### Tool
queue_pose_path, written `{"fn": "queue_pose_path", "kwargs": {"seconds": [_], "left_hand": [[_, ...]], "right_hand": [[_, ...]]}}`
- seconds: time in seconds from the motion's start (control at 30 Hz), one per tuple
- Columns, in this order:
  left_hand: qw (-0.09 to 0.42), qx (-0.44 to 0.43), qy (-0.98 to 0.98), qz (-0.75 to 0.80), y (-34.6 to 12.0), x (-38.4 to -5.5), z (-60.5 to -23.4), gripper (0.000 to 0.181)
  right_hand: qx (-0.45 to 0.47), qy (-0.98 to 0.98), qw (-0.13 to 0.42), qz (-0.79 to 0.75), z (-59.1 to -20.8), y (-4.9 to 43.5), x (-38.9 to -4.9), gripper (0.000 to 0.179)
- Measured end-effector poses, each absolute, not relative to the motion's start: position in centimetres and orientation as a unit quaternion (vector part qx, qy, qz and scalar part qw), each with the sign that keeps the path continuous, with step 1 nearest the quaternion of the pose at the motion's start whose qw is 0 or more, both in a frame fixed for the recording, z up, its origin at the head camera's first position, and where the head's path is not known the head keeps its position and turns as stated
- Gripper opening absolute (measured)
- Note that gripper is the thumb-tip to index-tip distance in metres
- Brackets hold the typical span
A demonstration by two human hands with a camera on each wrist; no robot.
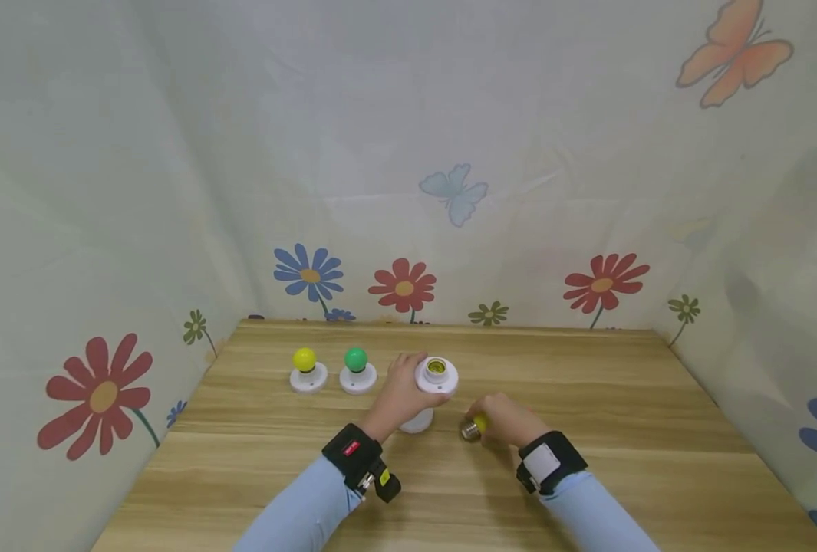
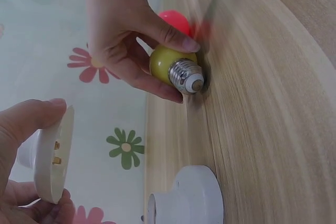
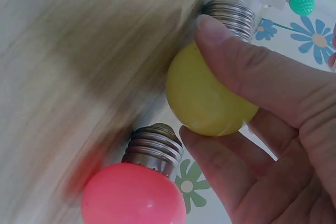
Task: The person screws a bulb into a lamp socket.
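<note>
My left hand (image 1: 401,391) grips a white lamp socket (image 1: 437,377) by its round base, lifted above the table with the threaded opening up. Thumb and fingers of my right hand (image 1: 508,420) pinch a yellow light bulb (image 2: 165,61) at the table surface. The bulb's metal screw end (image 1: 470,431) points toward the left hand's side. Close beside it lies a red light bulb (image 3: 134,195), hidden behind the right hand in the head view. Below the left hand, a second white lamp socket (image 1: 418,422) sits on the table, partly covered by that hand.
Two white sockets stand at the back left of the wooden table (image 1: 622,414), one with a yellow bulb (image 1: 304,359), the other with a green bulb (image 1: 356,359). A flower-printed curtain (image 1: 353,138) encloses the table's back and sides.
</note>
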State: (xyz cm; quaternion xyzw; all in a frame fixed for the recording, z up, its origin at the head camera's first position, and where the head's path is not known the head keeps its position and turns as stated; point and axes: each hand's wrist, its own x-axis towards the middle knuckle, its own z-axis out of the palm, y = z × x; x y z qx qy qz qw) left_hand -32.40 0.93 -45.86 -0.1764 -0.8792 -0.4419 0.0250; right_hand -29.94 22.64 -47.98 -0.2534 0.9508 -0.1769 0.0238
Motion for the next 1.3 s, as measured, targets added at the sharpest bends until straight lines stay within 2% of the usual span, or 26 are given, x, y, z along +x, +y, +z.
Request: {"fn": "queue_pose_path", "kwargs": {"seconds": [0.27, 0.77, 1.0, 1.17, 1.3], "left_hand": [[0.027, -0.173, -0.88, -0.441, 0.7, -32.5, -45.7, 0.086], [0.021, -0.17, -0.886, -0.431, 0.5, -32.3, -45.6, 0.086], [0.014, -0.166, -0.887, -0.43, 0.6, -32.1, -46.0, 0.085], [0.014, -0.173, -0.882, -0.438, 0.5, -32.2, -46.2, 0.086], [0.024, -0.175, -0.88, -0.441, 0.4, -32.5, -46.2, 0.086]], "right_hand": [[-0.23, 0.955, 0.04, -0.183, -47.8, 22.5, -29.8, 0.041], [-0.22, 0.955, 0.035, -0.193, -48.4, 22.6, -30.0, 0.042], [-0.254, 0.946, 0.036, -0.196, -48.0, 23.1, -29.7, 0.046], [-0.24, 0.935, 0.033, -0.258, -45.6, 23.5, -29.6, 0.043], [-0.216, 0.932, -0.011, -0.29, -41.7, 23.2, -30.1, 0.036]]}}
